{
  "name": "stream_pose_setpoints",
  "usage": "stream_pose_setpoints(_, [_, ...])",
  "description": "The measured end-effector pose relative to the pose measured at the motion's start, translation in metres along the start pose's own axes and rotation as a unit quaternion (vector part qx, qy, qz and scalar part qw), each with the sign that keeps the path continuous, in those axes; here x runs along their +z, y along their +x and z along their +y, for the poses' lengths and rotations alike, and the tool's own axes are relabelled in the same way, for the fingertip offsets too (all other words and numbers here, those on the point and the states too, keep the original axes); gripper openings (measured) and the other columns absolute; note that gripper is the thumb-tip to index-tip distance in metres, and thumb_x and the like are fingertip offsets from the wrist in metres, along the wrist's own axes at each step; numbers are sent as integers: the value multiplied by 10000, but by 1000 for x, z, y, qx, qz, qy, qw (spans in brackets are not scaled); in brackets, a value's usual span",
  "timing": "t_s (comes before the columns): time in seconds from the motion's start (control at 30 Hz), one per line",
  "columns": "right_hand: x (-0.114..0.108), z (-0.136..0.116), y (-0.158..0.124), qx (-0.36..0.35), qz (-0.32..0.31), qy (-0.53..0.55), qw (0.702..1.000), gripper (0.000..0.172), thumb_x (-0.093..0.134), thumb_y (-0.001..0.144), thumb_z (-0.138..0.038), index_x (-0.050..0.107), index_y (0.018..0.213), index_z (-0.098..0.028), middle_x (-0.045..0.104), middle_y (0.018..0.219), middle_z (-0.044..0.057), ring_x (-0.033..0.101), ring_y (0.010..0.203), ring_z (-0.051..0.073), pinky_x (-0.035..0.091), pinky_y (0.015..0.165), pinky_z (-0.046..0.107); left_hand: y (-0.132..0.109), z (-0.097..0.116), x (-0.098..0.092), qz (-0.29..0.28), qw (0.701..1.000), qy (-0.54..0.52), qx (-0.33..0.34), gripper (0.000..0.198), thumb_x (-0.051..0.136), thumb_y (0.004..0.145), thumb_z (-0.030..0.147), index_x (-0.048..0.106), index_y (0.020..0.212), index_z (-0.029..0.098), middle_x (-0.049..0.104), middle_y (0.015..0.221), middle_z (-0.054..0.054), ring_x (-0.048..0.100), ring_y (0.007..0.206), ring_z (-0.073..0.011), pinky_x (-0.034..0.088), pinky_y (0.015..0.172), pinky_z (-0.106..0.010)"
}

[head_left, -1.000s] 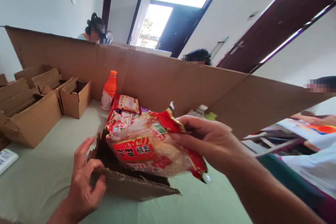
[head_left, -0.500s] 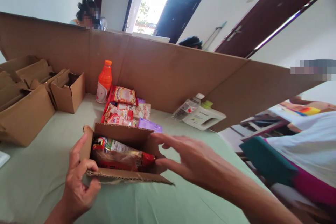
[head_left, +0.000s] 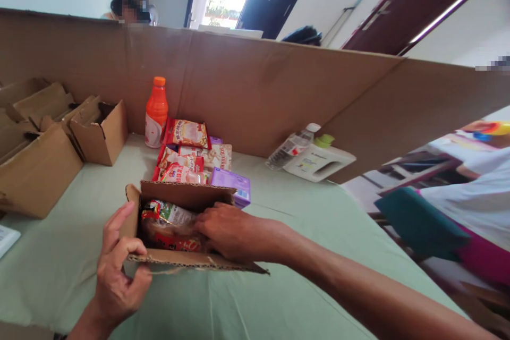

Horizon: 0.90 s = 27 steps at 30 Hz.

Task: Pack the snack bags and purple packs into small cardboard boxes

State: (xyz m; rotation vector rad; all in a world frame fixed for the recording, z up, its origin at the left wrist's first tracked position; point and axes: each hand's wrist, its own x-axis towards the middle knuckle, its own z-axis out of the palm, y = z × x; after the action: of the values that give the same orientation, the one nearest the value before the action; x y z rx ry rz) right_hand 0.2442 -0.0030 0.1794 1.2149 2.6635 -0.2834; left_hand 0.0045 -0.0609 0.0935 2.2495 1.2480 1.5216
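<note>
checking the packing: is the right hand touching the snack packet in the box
Touching. The head view shows the right hand lying on the red snack packet inside the open cardboard box, pressed onto the wrapper with no gap.

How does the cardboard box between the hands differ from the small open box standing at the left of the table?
The near box holds a red snack packet, with the right hand resting on it and the left hand pinching its front flap; the small left box is untouched, its inside dark. The near box stands mid-table; the small left box abuts other cardboard boxes. Both are brown card, flaps open.
</note>
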Motion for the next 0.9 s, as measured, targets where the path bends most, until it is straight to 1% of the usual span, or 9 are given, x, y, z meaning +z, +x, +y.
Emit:
stream_pose_setpoints(0.13, [-21, -14, 11, -45, -13, -22, 999, 217, 572, 908, -136, 736, 1046, -169, 755, 969, 111, 693, 868, 240, 457, 718, 307, 0, 1, -1, 4, 1000, 5, 3, 146, 543, 805, 81, 522, 840, 221, 442, 1535, -114, 430, 1417, -285, 420, 1088, -425])
stream_pose_setpoints(0.3, [-26, -20, 34, -124, -87, 68, 986, 374, 594, 911, -137, 669, 1267, -223, 769, 1083, 74, 716, 921, 217, 492, 735, 282, -1, -3, -2, 22, 1000, -18, -2, 215, 609, 807, 88, 589, 978, 215, 411, 1552, -106, 424, 1426, -288, 370, 1152, -455])
stream_pose_setpoints(0.37, [-29, -8, 17, -124, -7, 139, 983, 381, 571, 919, -118, 667, 1276, -211, 737, 1206, 66, 687, 1066, 201, 504, 878, 286, -2, -6, 0, 67, 994, -81, -27, 445, 664, 781, 81, 576, 1188, 236, 315, 1608, -104, 441, 1417, -287, 388, 1155, -470])
stream_pose_setpoints(0.43, [-28, 6, -18, -78, 142, 204, 966, 360, 530, 957, -157, 651, 1293, -201, 698, 1289, 58, 642, 1169, 183, 476, 1002, 301, -5, -11, 4, 106, 980, -159, -47, 653, 700, 766, 82, 496, 1360, 262, 287, 1623, -114, 484, 1387, -266, 452, 1114, -433])
stream_pose_setpoints(0.5, [-16, 19, -60, 14, 258, 231, 938, 319, 514, 996, -293, 667, 1264, -213, 718, 1240, 63, 657, 1145, 196, 494, 1012, 340, -9, -15, 8, 110, 972, -201, -54, 735, 722, 777, 105, 440, 1439, 255, 418, 1551, -130, 527, 1348, -242, 486, 1083, -387])
stream_pose_setpoints(0.57, [5, 26, -92, 72, 276, 233, 930, 395, 572, 966, -475, 677, 1256, -229, 725, 1223, 91, 673, 1130, 239, 534, 975, 383, -13, -18, 11, 86, 973, -202, -65, 761, 736, 800, 137, 401, 1476, 236, 568, 1419, -131, 577, 1293, -230, 491, 1078, -378])
stream_pose_setpoints(0.63, [32, 24, -107, 70, 268, 221, 935, 598, 638, 895, -590, 611, 1357, -211, 669, 1325, 138, 635, 1208, 284, 539, 988, 426, -15, -20, 13, 57, 978, -186, -74, 764, 731, 836, 185, 357, 1501, 232, 652, 1307, -121, 619, 1237, -237, 493, 1079, -414])
stream_pose_setpoints(0.7, [55, 15, -105, 55, 273, 194, 941, 696, 666, 875, -590, 531, 1432, -196, 621, 1388, 160, 597, 1253, 309, 519, 1017, 478, -15, -20, 14, 41, 985, -149, -80, 694, 677, 895, 238, 343, 1504, 233, 692, 1232, -110, 644, 1198, -250, 485, 1083, -467])
stream_pose_setpoints(0.9, [82, 8, -70, 101, 300, 174, 933, 511, 631, 920, -349, 524, 1398, -203, 719, 1167, 118, 659, 1055, 292, 558, 908, 513, -8, -21, 11, 34, 996, 33, -70, 592, 652, 925, 300, 421, 1464, 224, 724, 1096, -67, 715, 992, -223, 550, 992, -423])
